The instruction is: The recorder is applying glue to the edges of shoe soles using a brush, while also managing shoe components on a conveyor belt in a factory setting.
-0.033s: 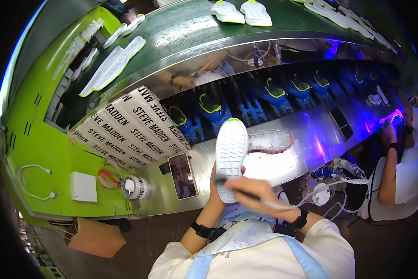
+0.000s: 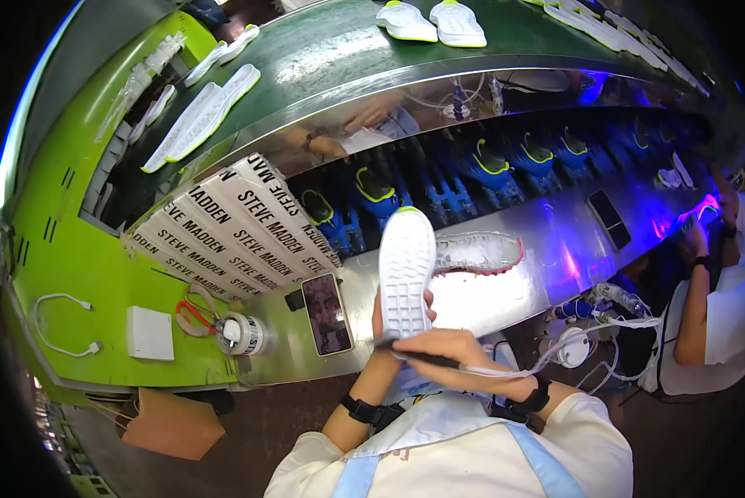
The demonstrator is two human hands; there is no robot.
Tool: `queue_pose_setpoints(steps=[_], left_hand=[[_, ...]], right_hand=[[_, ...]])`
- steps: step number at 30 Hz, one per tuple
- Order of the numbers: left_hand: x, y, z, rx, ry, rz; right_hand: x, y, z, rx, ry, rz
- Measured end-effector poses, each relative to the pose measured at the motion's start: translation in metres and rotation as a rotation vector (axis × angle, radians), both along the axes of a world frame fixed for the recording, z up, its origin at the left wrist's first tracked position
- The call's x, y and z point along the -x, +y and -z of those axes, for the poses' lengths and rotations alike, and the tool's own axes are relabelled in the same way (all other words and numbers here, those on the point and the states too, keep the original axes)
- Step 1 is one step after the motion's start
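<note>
A white shoe sole (image 2: 406,270) with a grooved underside and a yellow-green tip stands nearly upright in front of me. My left hand (image 2: 377,319) is closed around its lower part, with fingertips showing at the right edge. In my right hand (image 2: 451,344) is a black-handled brush (image 2: 426,358), fed by a pale tube; its dark end is at the sole's bottom end. Whether the brush touches the sole I cannot tell. Just behind the sole, a whitish shoe-shaped piece with a red edge (image 2: 480,253) lies on the metal ledge (image 2: 489,303).
Blue shoes (image 2: 372,195) stand in a row in the trough beyond. More soles (image 2: 457,23) lie on the green belt (image 2: 323,58). A phone (image 2: 327,314), a jar (image 2: 238,334) and a printed box (image 2: 231,232) are on the left. At right, a co-worker's hand (image 2: 704,212) is under blue light.
My right hand has moved the brush down and slightly left, from the sole's lower face to its bottom end. The sole has shifted slightly left and up.
</note>
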State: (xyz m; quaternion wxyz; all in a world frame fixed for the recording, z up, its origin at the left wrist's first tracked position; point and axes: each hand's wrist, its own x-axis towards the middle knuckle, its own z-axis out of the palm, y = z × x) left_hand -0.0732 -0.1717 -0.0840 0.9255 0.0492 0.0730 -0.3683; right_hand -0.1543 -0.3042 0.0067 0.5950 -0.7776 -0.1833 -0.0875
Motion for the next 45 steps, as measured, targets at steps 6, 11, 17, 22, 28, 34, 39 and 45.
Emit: queue_pose_setpoints(steps=[6, 11, 17, 22, 28, 34, 39, 45], left_hand=[[-0.029, 0.009, -0.021, 0.040, -0.234, 0.217], [-0.053, 0.007, -0.036, -0.441, -0.616, 0.482], [-0.082, -0.022, -0.040, -0.401, -1.529, 0.979], [-0.081, -0.005, -0.046, -0.852, -0.492, 1.245], [-0.012, -0.004, -0.029, 0.078, -0.198, 0.188], [0.007, -0.007, -0.004, 0.107, -0.151, 0.082], [-0.009, -0.006, -0.019, 0.147, -0.182, 0.041], [-0.021, -0.003, -0.038, 0.164, -0.155, 0.080]], right_hand=[[-0.001, -0.003, -0.010, -0.005, 0.058, -0.122], [0.003, -0.016, -0.021, -0.002, 0.103, -0.114], [0.002, -0.027, -0.026, 0.242, -0.091, -0.114], [0.005, -0.054, -0.045, 0.248, -0.050, -0.378], [0.002, -0.046, -0.044, -0.091, 0.240, 0.153], [-0.007, -0.007, -0.017, 0.172, -0.078, 0.408], [-0.008, 0.005, -0.018, -0.289, 0.423, 0.174], [-0.009, -0.004, -0.018, -0.024, 0.132, -0.241]])
